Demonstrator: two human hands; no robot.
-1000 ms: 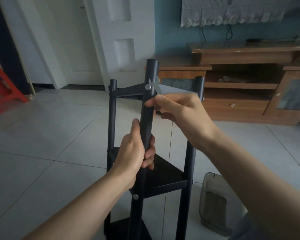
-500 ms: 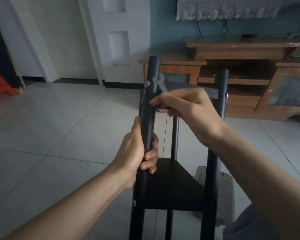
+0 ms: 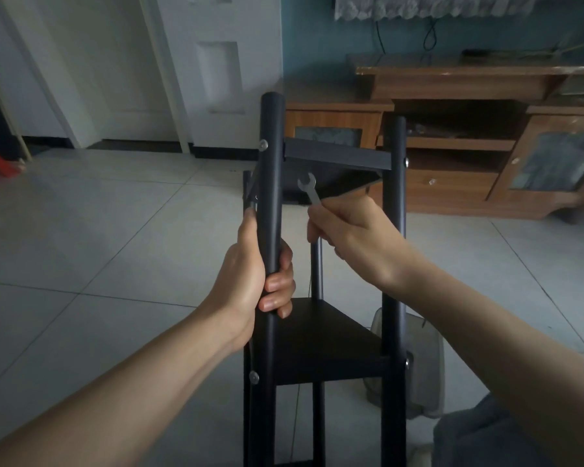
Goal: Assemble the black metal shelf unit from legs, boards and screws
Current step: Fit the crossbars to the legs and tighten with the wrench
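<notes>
Head view: the right hand (image 3: 358,230), pinching the wrench (image 3: 309,188), has dropped away from the top screw (image 3: 263,144); that joint seems tightened; the left hand (image 3: 257,274) still grips the upright shelf's front leg (image 3: 272,183).

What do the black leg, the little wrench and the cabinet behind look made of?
Leg: likely metal tube with a matte black coat; round, smooth, dull sheen, with a silver screw through it.
Wrench: seemingly thin, flat bare steel; pale grey, slightly shiny.
Cabinet: looks like wood or wood-grain laminate, glossy brown; the door panels may be glass, too dim to tell.
</notes>
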